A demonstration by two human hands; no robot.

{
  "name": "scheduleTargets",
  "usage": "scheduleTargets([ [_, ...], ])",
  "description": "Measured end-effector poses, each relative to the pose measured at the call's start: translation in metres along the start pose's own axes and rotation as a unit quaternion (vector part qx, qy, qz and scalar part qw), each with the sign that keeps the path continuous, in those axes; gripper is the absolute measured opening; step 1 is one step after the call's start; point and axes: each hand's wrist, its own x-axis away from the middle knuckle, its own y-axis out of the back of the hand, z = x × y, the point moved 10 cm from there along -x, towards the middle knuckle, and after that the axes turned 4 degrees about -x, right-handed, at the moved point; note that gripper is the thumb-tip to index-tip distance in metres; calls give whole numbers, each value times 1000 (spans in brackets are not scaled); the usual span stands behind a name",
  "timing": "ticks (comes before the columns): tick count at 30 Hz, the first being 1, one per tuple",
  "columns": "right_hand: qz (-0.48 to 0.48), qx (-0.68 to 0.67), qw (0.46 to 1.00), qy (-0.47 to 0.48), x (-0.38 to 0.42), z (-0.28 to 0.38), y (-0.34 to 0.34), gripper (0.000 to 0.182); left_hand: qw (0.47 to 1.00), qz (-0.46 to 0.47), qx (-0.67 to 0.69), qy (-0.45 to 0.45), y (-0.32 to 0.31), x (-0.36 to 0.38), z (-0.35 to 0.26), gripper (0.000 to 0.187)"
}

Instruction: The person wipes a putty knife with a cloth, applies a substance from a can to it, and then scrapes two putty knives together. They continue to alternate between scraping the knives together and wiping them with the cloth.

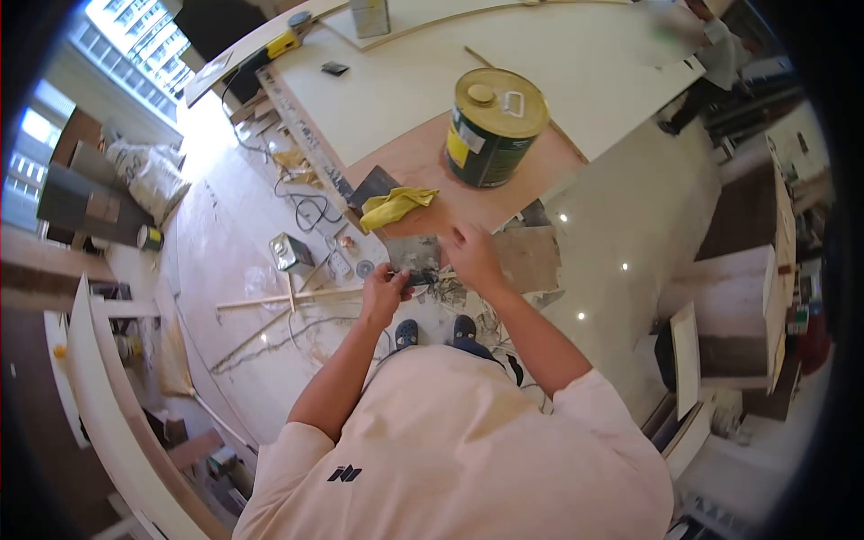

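Note:
Near the front edge of the workbench, my left hand is closed round a small dark object, too small to name. My right hand is just to its right and higher, its fingers bent together; what they hold, if anything, is too small to tell. Beyond the hands, a yellow cloth lies partly on a dark flat piece. A large green and gold can stands upright on the brown board, behind my right hand.
A small metal tin, wooden strips and cables lie on the floor at the left. A yellow tool rests at the bench's far left. Another person is at the far right. Wooden cabinets stand on the right.

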Motion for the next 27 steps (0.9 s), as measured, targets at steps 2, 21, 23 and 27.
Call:
scheduleTargets([
  [2,18,-3,990,138,-37,53,-10,40,1000,-28,-14,-1,7,-7,8,18],
  [21,178,-344,921,-33,-78,-30,7,15,995,-73,68,-23,9,-10,7,27],
  [23,202,-459,847,-177,-57,-58,1,17,997,-73,28,15,8,-11,5,25],
  [27,168,-319,910,-205,-31,-53,13,27,993,-117,7,10,8,-11,7,23],
])
